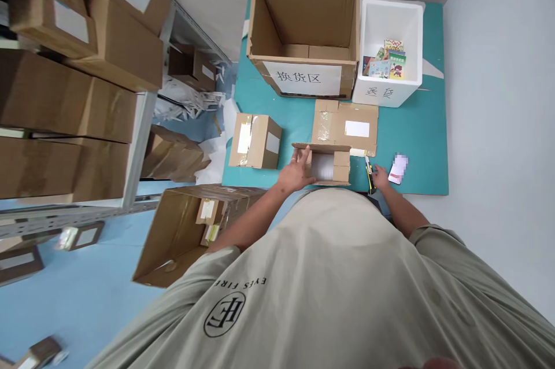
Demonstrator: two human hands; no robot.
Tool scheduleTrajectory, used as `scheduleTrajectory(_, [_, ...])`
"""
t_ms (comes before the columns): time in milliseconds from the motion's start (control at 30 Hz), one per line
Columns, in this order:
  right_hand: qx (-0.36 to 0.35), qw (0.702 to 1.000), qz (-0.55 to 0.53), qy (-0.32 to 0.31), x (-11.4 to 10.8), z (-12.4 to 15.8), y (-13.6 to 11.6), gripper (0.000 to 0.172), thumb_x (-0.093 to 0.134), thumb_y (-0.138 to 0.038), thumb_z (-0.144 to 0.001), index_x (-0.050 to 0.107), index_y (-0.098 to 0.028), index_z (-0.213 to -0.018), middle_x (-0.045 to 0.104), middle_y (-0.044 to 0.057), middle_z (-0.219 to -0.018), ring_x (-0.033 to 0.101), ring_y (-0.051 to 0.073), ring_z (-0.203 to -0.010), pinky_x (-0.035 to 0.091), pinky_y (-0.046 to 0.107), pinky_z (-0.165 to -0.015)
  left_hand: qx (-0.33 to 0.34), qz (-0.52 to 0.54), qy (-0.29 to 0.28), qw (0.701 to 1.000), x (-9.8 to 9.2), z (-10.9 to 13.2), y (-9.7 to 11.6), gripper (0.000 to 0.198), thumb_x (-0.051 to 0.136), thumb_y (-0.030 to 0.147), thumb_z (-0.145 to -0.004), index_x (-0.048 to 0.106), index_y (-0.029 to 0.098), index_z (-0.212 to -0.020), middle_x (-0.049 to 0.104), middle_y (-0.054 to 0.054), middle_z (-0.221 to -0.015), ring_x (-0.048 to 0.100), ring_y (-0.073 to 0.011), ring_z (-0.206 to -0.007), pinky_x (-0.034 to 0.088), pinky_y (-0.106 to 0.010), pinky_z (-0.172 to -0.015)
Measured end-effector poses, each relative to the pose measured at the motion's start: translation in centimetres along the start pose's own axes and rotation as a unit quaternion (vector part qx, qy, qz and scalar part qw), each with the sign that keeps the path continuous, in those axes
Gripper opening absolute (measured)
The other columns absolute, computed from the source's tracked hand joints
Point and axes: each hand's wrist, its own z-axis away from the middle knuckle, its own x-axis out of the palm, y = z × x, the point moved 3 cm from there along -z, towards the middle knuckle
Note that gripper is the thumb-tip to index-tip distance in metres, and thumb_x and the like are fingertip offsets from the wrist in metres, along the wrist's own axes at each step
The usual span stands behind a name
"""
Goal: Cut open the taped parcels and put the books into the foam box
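Note:
My left hand (297, 170) grips the left wall of a small open cardboard box (340, 163), which has white material inside. My right hand (380, 177) is at the box's right side, with its fingers around a yellow-and-black utility knife (370, 176). A white roll (358, 152) lies just above the knife. A flattened, taped cardboard piece with a white label (344, 126) lies beyond the box. To the left stands a taped carton (255, 140). A white slip with a blurred patch (396, 170) lies right of my right hand.
All this lies on a teal mat (416, 126). At its far end stand a large open carton with a Chinese sign (303, 22) and a white foam box (390, 25) holding picture books. Metal shelves with stacked cartons (78, 97) fill the left; an open carton (182, 236) sits on the floor.

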Motion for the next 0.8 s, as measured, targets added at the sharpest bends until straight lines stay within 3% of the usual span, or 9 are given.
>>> scheduleTrajectory(67, [0.007,0.999,0.009,0.030,0.2,0.7,-0.4,0.068,0.066,-0.031,-0.099,0.069,-0.009,-0.163,0.070,0.025,-0.156,0.075,0.036,-0.130,0.053,0.054,-0.132,0.011,-0.005,-0.006,1.000,0.1,-0.6,0.2,0.137,0.096,0.062,-0.091,0.014,0.032,-0.196,0.013,-0.028,-0.201,0.077,-0.0472,-0.140,0.064,-0.048,-0.108])
scheduleTrajectory(200, [-0.052,0.994,0.014,0.098,0.6,3.5,-3.7,0.069,0.061,-0.034,-0.103,0.063,-0.013,-0.168,0.066,0.025,-0.158,0.065,0.038,-0.148,0.048,0.058,-0.137,0.025,-0.034,0.043,0.998,0.1,-1.9,1.3,0.134,0.097,0.059,-0.091,0.020,0.026,-0.196,0.035,-0.032,-0.192,0.059,-0.0552,-0.158,0.055,-0.062,-0.124])
scheduleTrajectory(300, [-0.151,0.985,-0.001,0.086,1.2,6.0,-8.9,0.068,0.060,-0.041,-0.110,0.057,-0.020,-0.174,0.064,0.022,-0.162,0.068,0.035,-0.143,0.055,0.057,-0.130,0.015,-0.040,0.033,0.999,0.0,-2.6,2.1,0.140,0.101,0.059,-0.088,0.019,0.027,-0.196,0.037,-0.033,-0.189,0.053,-0.0564,-0.161,0.054,-0.067,-0.124])
scheduleTrajectory(400, [-0.221,0.972,0.070,0.049,1.9,7.7,-15.0,0.073,0.067,-0.045,-0.110,0.054,-0.023,-0.178,0.057,0.021,-0.173,0.059,0.039,-0.158,0.049,0.058,-0.136,0.009,-0.041,0.006,0.999,-0.3,-3.4,2.8,0.148,0.106,0.053,-0.082,0.015,0.029,-0.197,0.032,-0.034,-0.191,0.054,-0.0556,-0.159,0.059,-0.066,-0.119])
scheduleTrajectory(500, [-0.159,0.974,0.164,0.004,2.5,8.2,-19.2,0.096,0.081,-0.055,-0.103,0.044,-0.024,-0.186,0.045,0.023,-0.184,0.060,0.045,-0.160,0.051,0.059,-0.132,0.012,-0.037,-0.005,0.999,-0.7,-4.1,3.3,0.145,0.105,0.040,-0.083,0.016,0.028,-0.197,0.025,-0.034,-0.194,0.059,-0.0526,-0.154,0.063,-0.059,-0.113])
scheduleTrajectory(633, [-0.077,0.967,0.240,-0.019,3.2,8.5,-21.6,0.134,0.092,-0.068,-0.094,0.015,-0.027,-0.196,0.026,0.029,-0.196,0.057,0.052,-0.163,0.057,0.060,-0.124,0.025,-0.020,0.006,0.999,-1.0,-4.8,3.8,0.128,0.093,0.027,-0.091,0.019,0.025,-0.195,0.020,-0.034,-0.196,0.065,-0.0490,-0.148,0.063,-0.055,-0.113])
scheduleTrajectory(800, [0.005,0.954,0.293,-0.061,3.8,8.7,-21.9,0.143,0.094,-0.058,-0.092,0.002,-0.029,-0.198,0.016,0.035,-0.198,0.076,0.049,-0.143,0.062,0.058,-0.115,0.029,-0.005,0.011,1.000,-0.8,-5.1,4.3,0.113,0.088,0.028,-0.094,0.031,0.024,-0.191,0.023,-0.032,-0.195,0.065,-0.0489,-0.148,0.065,-0.055,-0.111])
